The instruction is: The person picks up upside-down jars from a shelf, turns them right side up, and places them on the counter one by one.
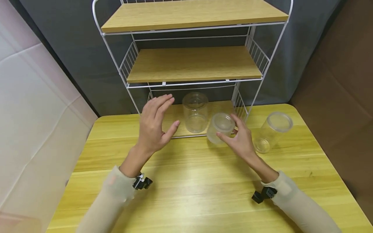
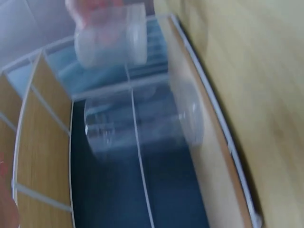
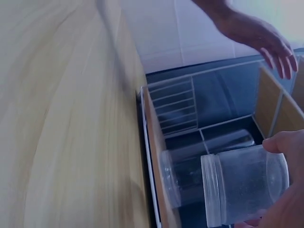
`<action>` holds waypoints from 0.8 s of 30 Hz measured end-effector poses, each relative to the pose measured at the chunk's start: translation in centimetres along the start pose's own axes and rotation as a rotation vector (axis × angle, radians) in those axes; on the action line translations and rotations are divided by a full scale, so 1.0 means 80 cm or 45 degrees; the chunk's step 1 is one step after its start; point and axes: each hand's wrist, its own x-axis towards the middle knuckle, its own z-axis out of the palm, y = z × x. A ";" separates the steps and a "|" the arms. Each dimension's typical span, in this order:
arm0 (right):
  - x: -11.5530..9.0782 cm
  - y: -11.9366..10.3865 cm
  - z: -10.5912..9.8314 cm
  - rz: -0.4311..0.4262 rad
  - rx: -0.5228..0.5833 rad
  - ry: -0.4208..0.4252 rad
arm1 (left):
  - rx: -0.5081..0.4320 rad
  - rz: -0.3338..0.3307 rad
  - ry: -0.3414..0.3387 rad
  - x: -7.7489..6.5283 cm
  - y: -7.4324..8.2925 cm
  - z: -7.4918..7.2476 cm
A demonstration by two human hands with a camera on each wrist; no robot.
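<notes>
My right hand (image 1: 243, 140) grips a short, hazy clear jar (image 1: 217, 129) between thumb and fingers, over the front right edge of the bottom shelf. In the right wrist view, the jar's ribbed end faces down toward the shelf board. A taller clear jar (image 1: 195, 113) stands on the bottom shelf, just left of the held one. Left of that taller jar, my left hand (image 1: 152, 124) is raised with fingers extended and thumb apart, holding nothing. Another clear jar (image 1: 272, 132) stands on the table, right of my right hand.
A white wire rack with a middle board (image 1: 193, 63) and a top board (image 1: 193, 14) rises above the bottom shelf (image 1: 175, 124). Its front rail runs along the yellow wooden table (image 1: 186, 187). Side wire panels flank the shelves; a brown panel (image 1: 344, 64) borders the right.
</notes>
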 end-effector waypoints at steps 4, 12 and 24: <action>-0.003 -0.011 -0.006 0.061 0.130 -0.081 | -0.106 -0.059 -0.103 -0.008 0.016 0.009; -0.007 -0.034 -0.011 0.176 0.570 -0.192 | -0.295 -0.278 -0.413 -0.028 0.041 0.026; -0.011 -0.051 0.009 0.274 1.362 -0.248 | -0.407 -0.345 -0.390 -0.038 0.061 0.050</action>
